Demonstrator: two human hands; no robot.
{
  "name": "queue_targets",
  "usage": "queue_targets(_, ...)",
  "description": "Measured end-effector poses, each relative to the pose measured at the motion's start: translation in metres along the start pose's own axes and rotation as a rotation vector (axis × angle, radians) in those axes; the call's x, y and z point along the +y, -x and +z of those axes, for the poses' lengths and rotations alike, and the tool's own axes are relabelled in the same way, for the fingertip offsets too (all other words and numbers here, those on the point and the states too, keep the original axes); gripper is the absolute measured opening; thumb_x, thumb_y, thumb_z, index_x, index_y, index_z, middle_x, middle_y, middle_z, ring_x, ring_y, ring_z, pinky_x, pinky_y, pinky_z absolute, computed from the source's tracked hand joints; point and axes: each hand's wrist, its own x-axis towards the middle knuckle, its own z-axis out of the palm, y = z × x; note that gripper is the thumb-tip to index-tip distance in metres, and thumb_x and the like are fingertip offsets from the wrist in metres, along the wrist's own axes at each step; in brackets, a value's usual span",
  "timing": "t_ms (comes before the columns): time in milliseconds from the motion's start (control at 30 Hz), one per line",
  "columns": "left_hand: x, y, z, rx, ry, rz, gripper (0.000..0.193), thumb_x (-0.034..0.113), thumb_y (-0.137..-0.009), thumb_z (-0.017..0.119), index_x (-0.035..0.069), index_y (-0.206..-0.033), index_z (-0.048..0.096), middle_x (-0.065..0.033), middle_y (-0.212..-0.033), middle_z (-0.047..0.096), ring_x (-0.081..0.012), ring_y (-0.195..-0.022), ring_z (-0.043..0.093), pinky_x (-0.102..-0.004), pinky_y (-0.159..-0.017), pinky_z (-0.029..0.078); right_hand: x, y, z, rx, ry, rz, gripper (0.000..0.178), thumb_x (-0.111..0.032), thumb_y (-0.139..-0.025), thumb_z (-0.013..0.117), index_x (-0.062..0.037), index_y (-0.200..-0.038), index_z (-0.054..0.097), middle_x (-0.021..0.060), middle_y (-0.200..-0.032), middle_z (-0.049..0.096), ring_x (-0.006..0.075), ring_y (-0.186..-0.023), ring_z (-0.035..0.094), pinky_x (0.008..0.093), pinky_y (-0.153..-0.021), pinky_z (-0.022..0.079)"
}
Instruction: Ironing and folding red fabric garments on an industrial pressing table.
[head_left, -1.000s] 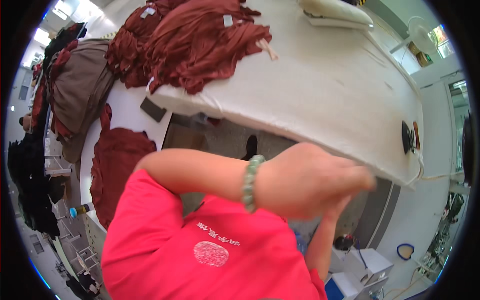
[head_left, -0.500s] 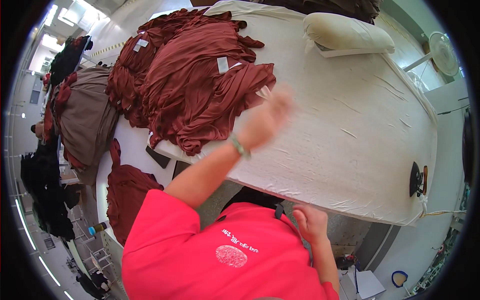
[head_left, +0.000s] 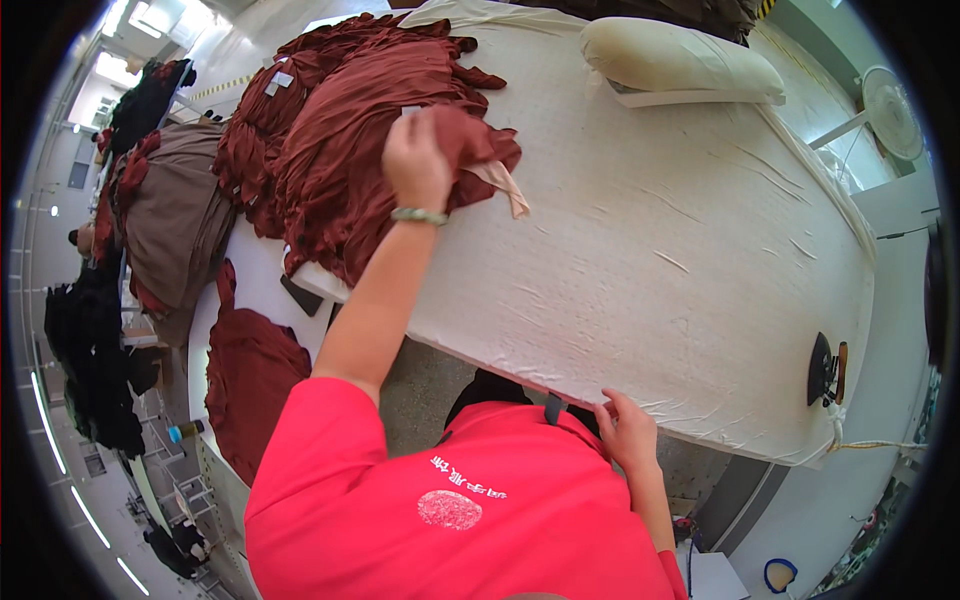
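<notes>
A pile of dark red garments (head_left: 350,140) covers the far left of the white padded table (head_left: 640,280). My left hand (head_left: 418,165) lies on the pile's right side. Its fingers are closed on a dark red garment (head_left: 462,135), and the cloth beside them is raised and blurred. From under that cloth a pale beige strip (head_left: 505,188) sticks out onto the table. Close to the fingertips is a small white label (head_left: 410,110). At the table's near edge, my right hand (head_left: 630,430) holds nothing, with thumb and fingers apart.
A cream padded pressing form (head_left: 680,60) stands at the back. An iron (head_left: 822,370) rests at the right edge, with a cord (head_left: 880,445) leading off right. On the left are another red garment (head_left: 255,380) and a heap of brown cloth (head_left: 175,200). A white fan (head_left: 893,112) stands beyond.
My left hand has moved left from above the bare table onto the red pile and taken hold of cloth there. The beige strip shows more. My right hand has loosened near the table edge.
</notes>
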Motion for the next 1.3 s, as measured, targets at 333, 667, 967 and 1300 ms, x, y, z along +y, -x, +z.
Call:
queue_targets(333, 0.260, 0.280, 0.081, -0.959, 0.652, 0.184, 0.025, -0.003, -0.093, 0.063, 0.003, -0.117, 0.067, -0.0114, -0.104, 0.072, -0.0158, -0.090, 0.068, -0.0292, -0.078, 0.055, 0.231, 0.064, -0.123, 0.170, -0.425, 0.242, 0.027, -0.020, -0.100, 0.064, -0.0012, -0.120, 0.067, 0.0063, -0.089, 0.073, 0.0136, -0.082, 0.070, 0.0304, -0.072, 0.056)
queue_targets(667, 0.092, 0.332, 0.076, -0.576, 0.045, -0.446, 0.026, 0.011, -0.098, 0.064, 0.002, -0.121, 0.063, -0.0092, -0.122, 0.065, -0.0174, -0.104, 0.064, -0.0317, -0.090, 0.052, 0.391, 0.096, -0.180, 0.496, -0.668, 0.611, 0.053, -0.022, -0.096, 0.070, -0.0012, -0.141, 0.051, 0.0128, -0.110, 0.070, 0.0172, -0.086, 0.069, 0.0294, -0.073, 0.056)
queue_targets(967, 0.212, 0.425, 0.103, -0.991, -0.225, 0.353, 0.066, 0.032, -0.079, 0.083, 0.008, -0.135, 0.058, -0.0154, -0.127, 0.058, -0.0354, -0.115, 0.058, -0.0453, -0.094, 0.049, 0.301, 0.018, -0.155, 0.115, 0.098, 0.131, 0.057, -0.030, -0.085, 0.075, -0.0050, -0.132, 0.055, 0.0179, -0.111, 0.069, 0.0346, -0.097, 0.068, 0.0434, -0.085, 0.055)
queue_targets(1300, 0.204, 0.359, 0.192, -1.134, 0.222, 0.021, 0.019, 0.017, -0.089, 0.072, 0.001, -0.098, 0.067, -0.0081, -0.078, 0.065, -0.0216, -0.079, 0.067, -0.0334, -0.073, 0.054, 0.330, -0.030, -0.205, 0.343, -0.032, 0.277, 0.035, -0.021, -0.085, 0.062, -0.0058, -0.117, 0.061, 0.0220, -0.095, 0.070, 0.0438, -0.091, 0.067, 0.0517, -0.081, 0.053)
